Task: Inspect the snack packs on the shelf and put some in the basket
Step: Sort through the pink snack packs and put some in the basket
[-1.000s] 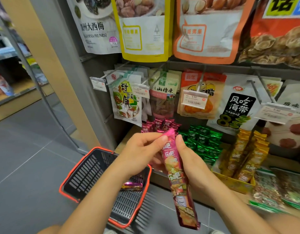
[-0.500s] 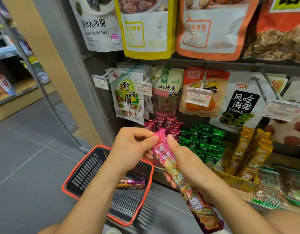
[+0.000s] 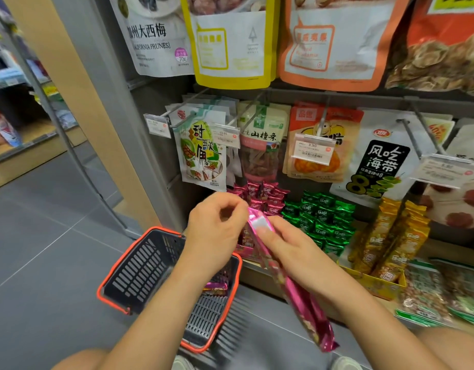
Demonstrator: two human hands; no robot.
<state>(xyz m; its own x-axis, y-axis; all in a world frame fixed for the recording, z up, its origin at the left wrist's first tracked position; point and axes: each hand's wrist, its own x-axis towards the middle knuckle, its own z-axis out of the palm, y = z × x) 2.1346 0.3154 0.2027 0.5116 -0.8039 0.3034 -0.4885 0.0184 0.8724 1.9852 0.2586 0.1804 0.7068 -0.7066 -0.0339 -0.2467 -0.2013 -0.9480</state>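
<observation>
Between both hands, one long pink snack pack (image 3: 297, 295) hangs slanted. The left hand (image 3: 217, 231) pinches its top end, and the right hand (image 3: 292, 252) grips it just below. Behind the hands stand three batches: pink packs (image 3: 265, 194), green packs (image 3: 321, 217) and gold packs (image 3: 390, 236). Under the left forearm, the basket (image 3: 139, 271) holds one pink wrapper (image 3: 216, 287).

both hands (image 3: 217, 228) hold pink snack pack (image 3: 292, 287).
</observation>
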